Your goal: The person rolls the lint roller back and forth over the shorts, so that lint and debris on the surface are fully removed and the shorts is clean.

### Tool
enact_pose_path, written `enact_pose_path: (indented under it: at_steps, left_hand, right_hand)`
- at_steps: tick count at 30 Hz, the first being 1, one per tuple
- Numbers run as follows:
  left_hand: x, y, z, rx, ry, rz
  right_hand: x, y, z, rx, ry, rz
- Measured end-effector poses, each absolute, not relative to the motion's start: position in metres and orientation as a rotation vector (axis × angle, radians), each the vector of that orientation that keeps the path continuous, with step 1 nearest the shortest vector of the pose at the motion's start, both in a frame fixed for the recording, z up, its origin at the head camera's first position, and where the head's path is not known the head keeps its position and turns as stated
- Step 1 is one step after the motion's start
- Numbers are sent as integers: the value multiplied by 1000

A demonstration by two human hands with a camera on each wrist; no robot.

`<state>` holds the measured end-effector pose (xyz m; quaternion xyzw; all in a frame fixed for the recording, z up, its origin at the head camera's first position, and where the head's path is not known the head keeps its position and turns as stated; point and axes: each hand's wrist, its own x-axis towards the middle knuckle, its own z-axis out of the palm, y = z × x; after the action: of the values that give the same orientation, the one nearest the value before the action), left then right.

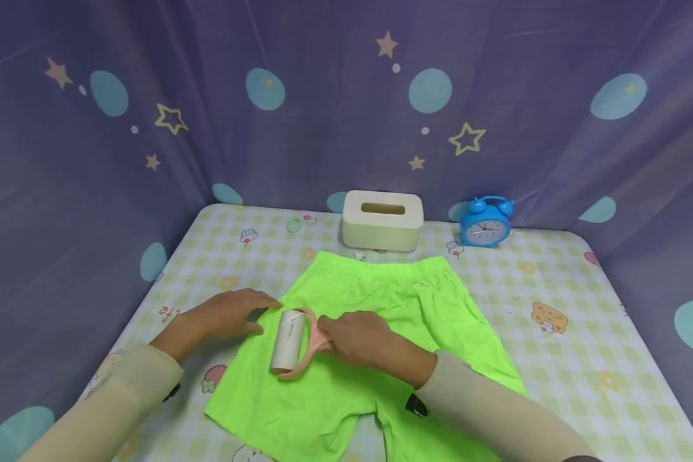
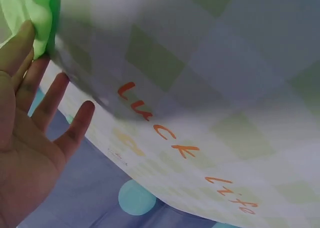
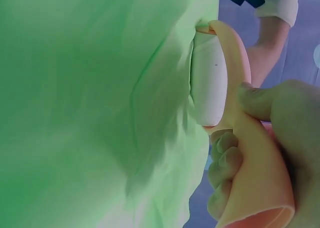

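Bright green shorts (image 1: 381, 301) lie spread on the table, waistband toward the back. My right hand (image 1: 358, 337) grips the pink handle of a lint roller (image 1: 289, 340), its white roll resting on the left leg of the shorts. In the right wrist view the fingers curl round the handle of the lint roller (image 3: 210, 80), and the roll presses against the green cloth. My left hand (image 1: 231, 314) is at the left edge of the shorts. In the left wrist view its thumb and index finger lie at the cloth (image 2: 37, 18); whether they pinch it I cannot tell.
Behind the shorts stands a tissue box (image 1: 382, 231) with a white lid. To its right is a blue alarm clock (image 1: 485, 224). A checked cloth (image 1: 566, 276) covers the table, and a purple curtain (image 1: 335, 38) hangs behind it.
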<state>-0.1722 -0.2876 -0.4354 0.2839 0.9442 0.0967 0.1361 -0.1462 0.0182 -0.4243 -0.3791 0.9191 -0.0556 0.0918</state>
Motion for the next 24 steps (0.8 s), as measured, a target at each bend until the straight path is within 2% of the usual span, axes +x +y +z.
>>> enact_pose_path:
  at_steps: [9, 24]
  left_hand:
    - [-186, -289, -439, 886, 2747, 325]
    - [-190, -296, -443, 1020, 2788, 280]
  right_hand:
    - [-145, 5, -424, -1139, 2747, -79]
    - [-139, -28, -426, -1135, 2769, 24]
